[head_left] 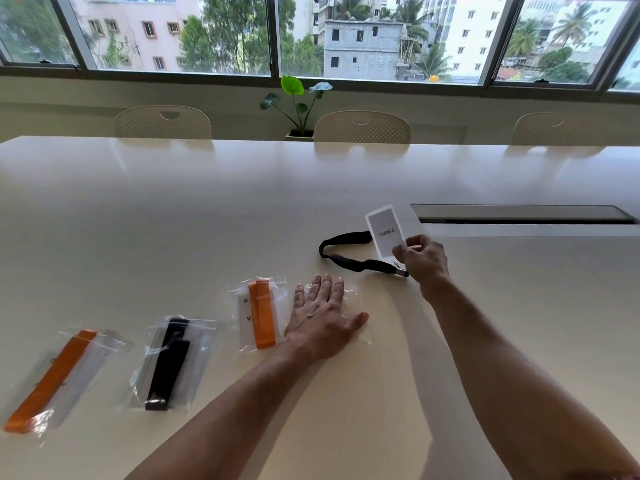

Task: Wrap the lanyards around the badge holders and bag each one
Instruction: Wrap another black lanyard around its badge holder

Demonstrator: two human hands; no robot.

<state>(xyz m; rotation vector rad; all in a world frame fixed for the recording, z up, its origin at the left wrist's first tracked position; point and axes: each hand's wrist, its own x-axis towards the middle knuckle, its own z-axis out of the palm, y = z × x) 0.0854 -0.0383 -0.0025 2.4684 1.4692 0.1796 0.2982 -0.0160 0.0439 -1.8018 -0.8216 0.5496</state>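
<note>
The right hand (424, 259) pinched the flat white badge holder (385, 230) upright, its black woven lanyard (346, 252) looping leftward on the glossy tabletop (207, 209), while the left hand (320, 318) lay flat, fingers spread, on a clear empty bag (353, 299).

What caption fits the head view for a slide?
Right hand lifts a badge holder with black lanyard; left hand presses an empty bag.
</note>
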